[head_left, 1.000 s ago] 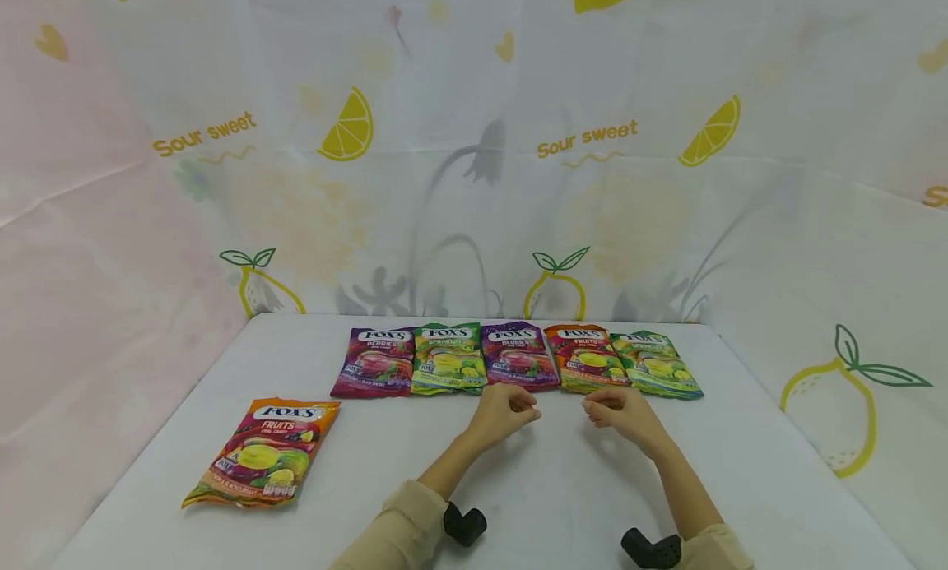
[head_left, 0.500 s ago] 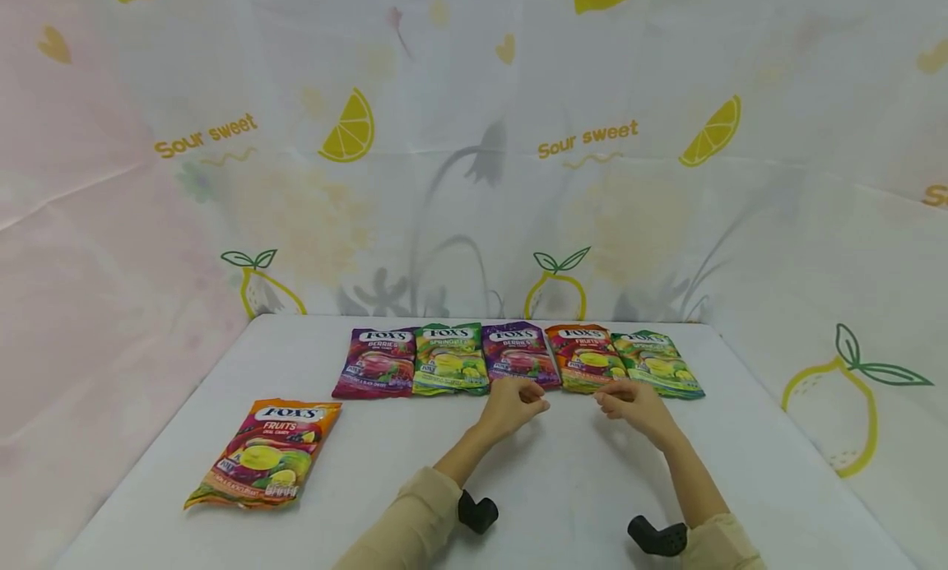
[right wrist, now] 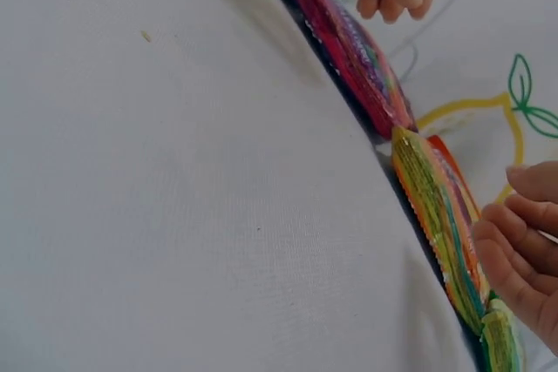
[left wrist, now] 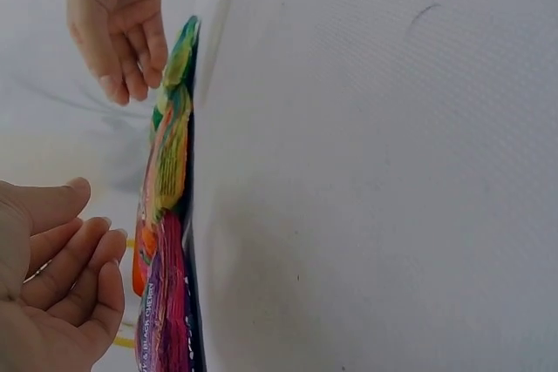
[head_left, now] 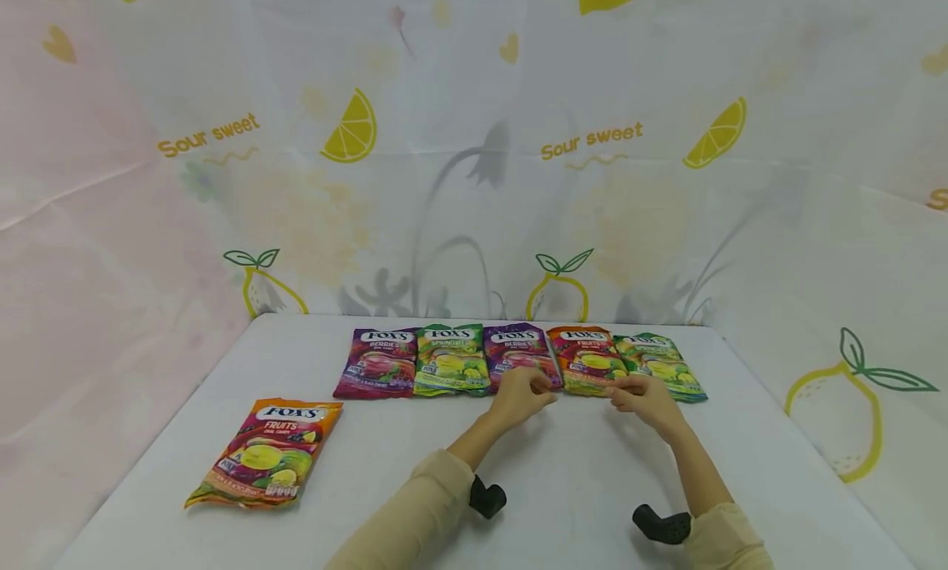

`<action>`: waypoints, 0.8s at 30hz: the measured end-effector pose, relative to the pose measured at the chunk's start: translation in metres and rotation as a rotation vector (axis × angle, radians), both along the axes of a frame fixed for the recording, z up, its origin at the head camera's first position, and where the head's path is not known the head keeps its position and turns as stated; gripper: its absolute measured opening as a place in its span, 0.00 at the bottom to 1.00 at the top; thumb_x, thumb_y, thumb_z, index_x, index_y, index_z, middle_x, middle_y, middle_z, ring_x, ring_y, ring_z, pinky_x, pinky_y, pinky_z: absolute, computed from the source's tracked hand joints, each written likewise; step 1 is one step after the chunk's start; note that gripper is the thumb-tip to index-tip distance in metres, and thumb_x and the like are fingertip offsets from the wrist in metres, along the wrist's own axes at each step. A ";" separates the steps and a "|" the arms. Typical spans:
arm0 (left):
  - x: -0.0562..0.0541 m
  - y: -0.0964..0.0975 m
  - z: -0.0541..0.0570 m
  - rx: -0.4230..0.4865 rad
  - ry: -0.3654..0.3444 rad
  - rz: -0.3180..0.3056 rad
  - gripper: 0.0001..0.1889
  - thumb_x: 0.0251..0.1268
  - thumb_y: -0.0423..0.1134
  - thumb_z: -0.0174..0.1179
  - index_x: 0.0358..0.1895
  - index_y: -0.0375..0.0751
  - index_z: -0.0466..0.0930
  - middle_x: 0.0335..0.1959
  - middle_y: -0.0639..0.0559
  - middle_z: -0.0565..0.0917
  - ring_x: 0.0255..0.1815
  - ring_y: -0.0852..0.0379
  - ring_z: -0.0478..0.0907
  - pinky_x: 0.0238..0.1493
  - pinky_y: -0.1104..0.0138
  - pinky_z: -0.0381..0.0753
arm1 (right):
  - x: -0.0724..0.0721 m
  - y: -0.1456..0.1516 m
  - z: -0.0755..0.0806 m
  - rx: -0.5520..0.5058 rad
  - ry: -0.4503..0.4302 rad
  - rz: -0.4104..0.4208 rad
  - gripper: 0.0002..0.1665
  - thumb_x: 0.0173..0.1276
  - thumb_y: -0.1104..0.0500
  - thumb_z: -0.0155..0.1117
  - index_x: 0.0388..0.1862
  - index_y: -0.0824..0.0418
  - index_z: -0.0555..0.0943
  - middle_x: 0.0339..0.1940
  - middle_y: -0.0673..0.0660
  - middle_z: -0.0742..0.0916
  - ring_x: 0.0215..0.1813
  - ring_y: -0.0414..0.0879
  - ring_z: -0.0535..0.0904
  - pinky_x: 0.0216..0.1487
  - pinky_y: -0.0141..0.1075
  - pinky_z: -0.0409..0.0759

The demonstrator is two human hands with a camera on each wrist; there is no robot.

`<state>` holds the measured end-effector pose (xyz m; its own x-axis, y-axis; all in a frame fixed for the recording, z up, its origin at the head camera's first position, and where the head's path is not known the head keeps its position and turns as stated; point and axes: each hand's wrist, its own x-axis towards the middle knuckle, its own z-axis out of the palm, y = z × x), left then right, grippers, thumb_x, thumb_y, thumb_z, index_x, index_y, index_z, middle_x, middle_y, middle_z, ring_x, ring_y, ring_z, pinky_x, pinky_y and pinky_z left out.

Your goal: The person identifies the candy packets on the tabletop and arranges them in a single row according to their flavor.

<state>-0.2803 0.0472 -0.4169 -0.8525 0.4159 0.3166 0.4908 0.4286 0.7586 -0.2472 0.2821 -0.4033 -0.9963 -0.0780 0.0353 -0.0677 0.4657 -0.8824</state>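
My left hand [head_left: 518, 400] hovers over the table's middle, in front of a purple Berries candy bag [head_left: 520, 349] and partly covering its lower edge. To the right, my right hand [head_left: 650, 402] hangs before an orange Fruits candy bag [head_left: 583, 358] and a green candy bag [head_left: 662, 366]. Loosely bent fingers face each other across a gap, and neither hand holds anything. The left wrist view has my left hand [left wrist: 65, 280] above the purple bag's edge [left wrist: 166, 311]. In the right wrist view, my right hand [right wrist: 523, 246] is beside the orange bag [right wrist: 436, 215].
Further left in the row lie another green bag [head_left: 452, 360] and another purple bag [head_left: 380, 363]. A separate orange Fruits bag [head_left: 268, 453] lies at the table's front left. Behind the white table [head_left: 563, 504] hangs a lemon-print cloth [head_left: 444, 208].
Both hands have drifted to the right and slightly away from me toward the row. The bags have stayed in place.
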 end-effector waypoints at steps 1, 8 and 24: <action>0.000 0.002 0.000 0.002 0.000 0.002 0.09 0.55 0.32 0.66 0.37 0.29 0.83 0.29 0.46 0.84 0.27 0.60 0.77 0.30 0.75 0.75 | -0.001 0.000 -0.001 0.010 -0.003 -0.010 0.20 0.68 0.62 0.58 0.47 0.81 0.75 0.40 0.70 0.84 0.40 0.52 0.83 0.40 0.36 0.82; -0.003 0.015 0.001 -0.003 -0.005 0.030 0.08 0.54 0.32 0.67 0.35 0.29 0.83 0.27 0.46 0.84 0.26 0.60 0.77 0.30 0.76 0.75 | -0.005 0.003 -0.003 0.044 0.007 -0.048 0.20 0.67 0.61 0.60 0.47 0.80 0.75 0.38 0.66 0.85 0.38 0.49 0.83 0.39 0.35 0.82; -0.009 0.033 -0.007 -0.006 0.019 0.101 0.11 0.52 0.32 0.68 0.38 0.28 0.83 0.31 0.44 0.84 0.31 0.57 0.80 0.33 0.74 0.77 | -0.012 0.011 -0.005 0.275 0.116 -0.159 0.19 0.64 0.59 0.62 0.44 0.76 0.79 0.39 0.70 0.84 0.39 0.57 0.81 0.34 0.37 0.77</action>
<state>-0.2891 0.0804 -0.4235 -0.8841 0.3302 0.3307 0.4590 0.4811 0.7469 -0.2589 0.2930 -0.4080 -0.9874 0.0558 0.1482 -0.0676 0.6978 -0.7131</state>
